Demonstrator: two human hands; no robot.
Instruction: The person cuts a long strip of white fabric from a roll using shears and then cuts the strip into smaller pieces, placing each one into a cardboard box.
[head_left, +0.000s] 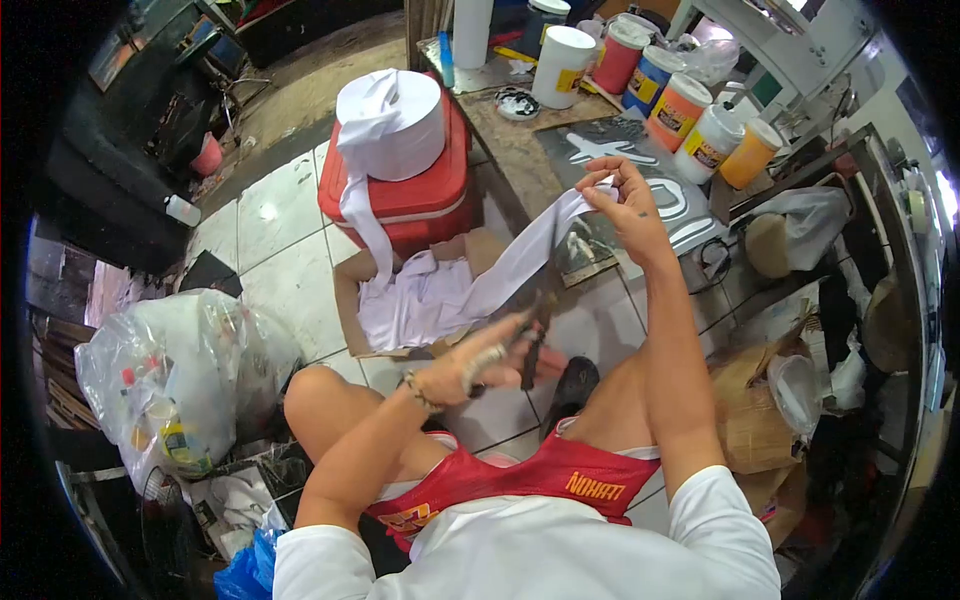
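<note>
Pinched between the fingers of my right hand (622,200) is the end of a white fabric strip (530,250). The strip slants down into an open cardboard box (348,305) holding heaped white fabric (415,300). My left hand (485,362), blurred by motion, holds a dark tool (535,350) that looks like scissors, beside the box and below the strip. A large white fabric roll (405,135) sits on a red cooler (455,210), and its loose end hangs down into the box.
A low table (500,125) at upper right carries paint containers (620,55) and a dark stencil board (565,155). On the left stands a clear plastic bag (180,370) of containers. Cardboard and plastic (745,400) lie at right. My knees flank the tiled floor (500,410).
</note>
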